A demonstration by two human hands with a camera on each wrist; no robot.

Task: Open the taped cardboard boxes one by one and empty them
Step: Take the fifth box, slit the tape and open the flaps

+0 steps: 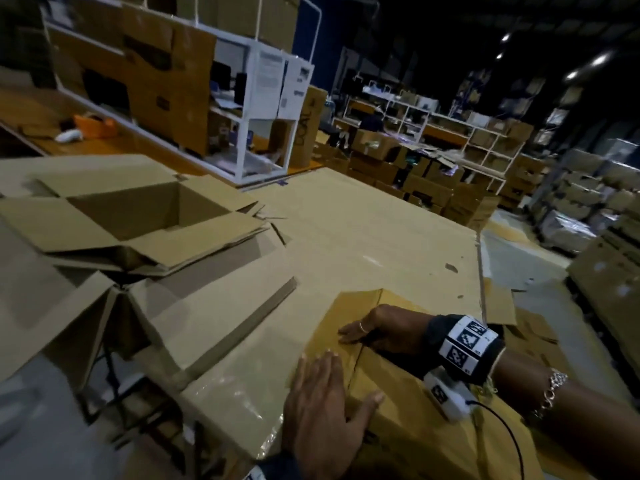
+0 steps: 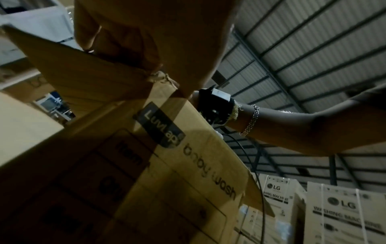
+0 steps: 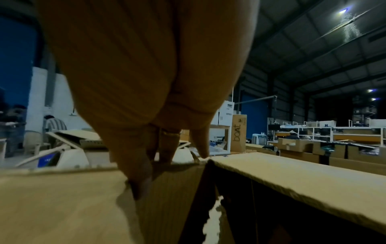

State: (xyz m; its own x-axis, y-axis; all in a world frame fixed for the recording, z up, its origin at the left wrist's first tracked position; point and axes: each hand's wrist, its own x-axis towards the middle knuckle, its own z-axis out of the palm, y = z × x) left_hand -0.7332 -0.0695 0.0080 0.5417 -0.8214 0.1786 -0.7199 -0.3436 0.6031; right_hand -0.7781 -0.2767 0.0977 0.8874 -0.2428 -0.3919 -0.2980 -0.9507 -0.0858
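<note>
A brown cardboard box (image 1: 408,420) printed "LuvLap baby wash" (image 2: 188,148) stands at the near right. My left hand (image 1: 322,389) lies flat on its top with straight fingers and the thumb spread. My right hand (image 1: 374,329) rests on the far flap beside the centre seam (image 1: 356,358), fingers straight and pointing left. In the right wrist view its fingertips (image 3: 167,148) touch the flap's edge, and a dark gap shows between the two flaps (image 3: 303,186). Neither hand holds anything. An open box with nothing visible inside (image 1: 138,209) sits at the far left.
Flattened cardboard sheets (image 1: 346,230) cover the work surface. Spread flaps with clear tape (image 1: 235,403) lie left of my hands. White shelving racks (image 1: 263,98) stand behind, stacked cartons (image 1: 433,188) to the right. An orange tape dispenser (image 1: 93,124) lies far left.
</note>
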